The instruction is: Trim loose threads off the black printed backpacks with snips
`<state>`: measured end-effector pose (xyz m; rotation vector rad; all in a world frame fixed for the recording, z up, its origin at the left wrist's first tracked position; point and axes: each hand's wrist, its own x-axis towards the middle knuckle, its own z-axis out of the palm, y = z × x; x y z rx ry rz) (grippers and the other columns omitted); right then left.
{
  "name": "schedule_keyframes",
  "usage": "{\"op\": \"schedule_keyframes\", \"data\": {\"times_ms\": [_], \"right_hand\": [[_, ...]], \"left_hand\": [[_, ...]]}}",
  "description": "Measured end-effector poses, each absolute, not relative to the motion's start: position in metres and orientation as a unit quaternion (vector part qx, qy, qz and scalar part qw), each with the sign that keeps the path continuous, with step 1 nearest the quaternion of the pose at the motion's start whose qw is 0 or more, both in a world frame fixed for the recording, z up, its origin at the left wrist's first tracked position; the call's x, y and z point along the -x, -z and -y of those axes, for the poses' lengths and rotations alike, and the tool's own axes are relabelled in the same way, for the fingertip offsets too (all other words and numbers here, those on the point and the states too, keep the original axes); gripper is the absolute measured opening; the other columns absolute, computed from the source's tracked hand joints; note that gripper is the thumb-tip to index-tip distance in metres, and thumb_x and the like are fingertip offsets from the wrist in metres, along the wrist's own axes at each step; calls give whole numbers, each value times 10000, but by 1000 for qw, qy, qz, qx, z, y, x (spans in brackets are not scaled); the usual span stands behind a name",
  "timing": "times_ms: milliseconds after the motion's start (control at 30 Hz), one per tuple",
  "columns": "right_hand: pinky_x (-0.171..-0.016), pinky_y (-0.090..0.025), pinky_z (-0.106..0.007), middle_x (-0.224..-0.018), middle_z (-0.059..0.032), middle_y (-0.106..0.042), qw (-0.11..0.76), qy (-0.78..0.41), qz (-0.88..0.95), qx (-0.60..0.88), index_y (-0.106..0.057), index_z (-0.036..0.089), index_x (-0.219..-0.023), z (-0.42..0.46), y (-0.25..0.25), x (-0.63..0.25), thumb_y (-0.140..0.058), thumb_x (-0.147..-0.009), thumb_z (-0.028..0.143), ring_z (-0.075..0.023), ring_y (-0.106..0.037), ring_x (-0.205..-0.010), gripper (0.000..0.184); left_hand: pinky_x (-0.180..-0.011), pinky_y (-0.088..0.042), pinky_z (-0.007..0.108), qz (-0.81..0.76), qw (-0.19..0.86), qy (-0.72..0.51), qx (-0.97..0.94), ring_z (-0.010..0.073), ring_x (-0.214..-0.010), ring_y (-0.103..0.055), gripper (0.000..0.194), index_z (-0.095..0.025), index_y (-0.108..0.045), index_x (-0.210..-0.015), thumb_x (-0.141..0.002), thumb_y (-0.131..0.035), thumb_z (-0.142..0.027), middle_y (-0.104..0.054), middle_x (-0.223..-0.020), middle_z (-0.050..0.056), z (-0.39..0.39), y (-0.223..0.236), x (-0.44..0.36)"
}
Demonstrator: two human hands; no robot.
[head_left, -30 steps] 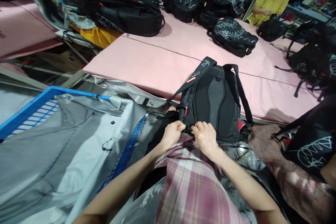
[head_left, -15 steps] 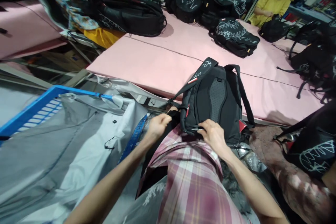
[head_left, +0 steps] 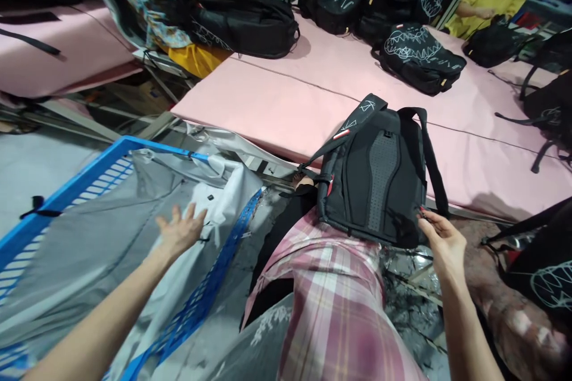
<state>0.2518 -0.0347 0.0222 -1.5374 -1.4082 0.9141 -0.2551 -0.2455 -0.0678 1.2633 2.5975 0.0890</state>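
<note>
Dim background, soft table shadows, left hand blurred.

Long table [head_left: 268, 101] ahead of both hands, left [head_left: 181, 232] and right [head_left: 442, 244]; pink cover, a thin dark line running lengthwise. Pale sheeting [head_left: 227, 138] hangs at its near edge, ahead of the left hand. Second pink-topped table [head_left: 44, 62] farther out, ahead and left of the left hand. Pale metal frame [head_left: 74, 119] below it; brown carton [head_left: 149, 95] in shadow under the tables. Floor [head_left: 49, 158] left of the left hand: smooth, pale grey. Far ahead of the right hand, background cluttered and dim; walls hard to make out. Light falls palely on the pink covers, with soft shadows.
</note>
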Motion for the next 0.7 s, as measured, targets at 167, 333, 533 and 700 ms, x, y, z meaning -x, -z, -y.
{"op": "schedule_keyframes", "data": {"times_ms": [167,333,533,700], "right_hand": [[-755,-453,-293,-831,-21,-610,478,-290,543,627,-622,163,-1042,46,-20,-255,-733,-614,382,-138,-563,-749,493],[-608,-415,-248,-710,-7,-576,422,-282,535,675,-651,134,-939,65,10,-257,-669,-673,445,-121,-500,-622,410],[-618,-401,-254,-777,-54,-620,323,-152,663,658,-662,152,-953,72,33,-248,-539,-768,526,-165,-552,-686,435],[-506,-288,-241,-788,-54,-599,240,30,725,645,-677,181,-976,74,46,-243,-435,-873,458,-135,-530,-630,382]], "left_hand": [[-833,-398,321,-804,146,-93,-568,218,-900,-577,300,-210,-677,-827,-855,-432,-380,-677,-882,57,157,29,117],[-654,-409,290,-695,298,-108,-646,235,-769,-637,451,-181,-685,-850,-844,-416,-544,-692,-826,113,138,21,-16],[-628,-404,284,-717,280,-92,-632,228,-741,-652,476,-163,-662,-837,-922,-270,-421,-691,-777,114,137,24,-31],[-631,-400,295,-686,241,-45,-685,238,-753,-646,471,-156,-656,-831,-916,-269,-411,-693,-814,124,136,18,29]]}}
